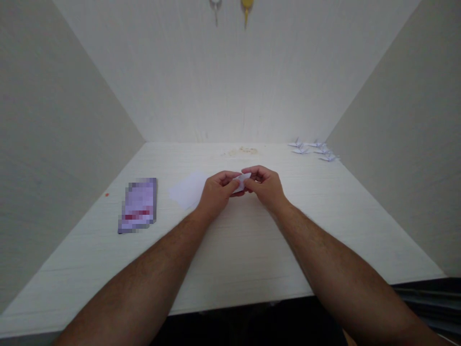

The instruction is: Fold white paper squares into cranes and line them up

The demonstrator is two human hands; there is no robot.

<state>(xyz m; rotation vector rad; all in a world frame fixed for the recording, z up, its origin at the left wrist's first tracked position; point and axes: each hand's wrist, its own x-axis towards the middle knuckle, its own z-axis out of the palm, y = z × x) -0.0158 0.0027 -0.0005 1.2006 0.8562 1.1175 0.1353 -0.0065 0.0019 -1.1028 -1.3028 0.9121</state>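
A small piece of folded white paper [242, 182] is held between both hands, above the middle of the table. My left hand [220, 188] is closed on its left side, thumb on top and fingers beneath. My right hand [265, 184] pinches the right side with thumb and fingers. The fingers cover much of the paper, so its exact folded shape is hard to make out. Just left of my left hand, loose white paper [188, 189] lies flat on the table, partly behind the wrist.
Several folded white paper cranes [301, 151] stand at the table's back right. A flat purple object [139, 204], blurred out, lies on the left. Walls rise at the back and both sides of the white table [245, 259]. Two hooks [247, 9] hang on the back wall.
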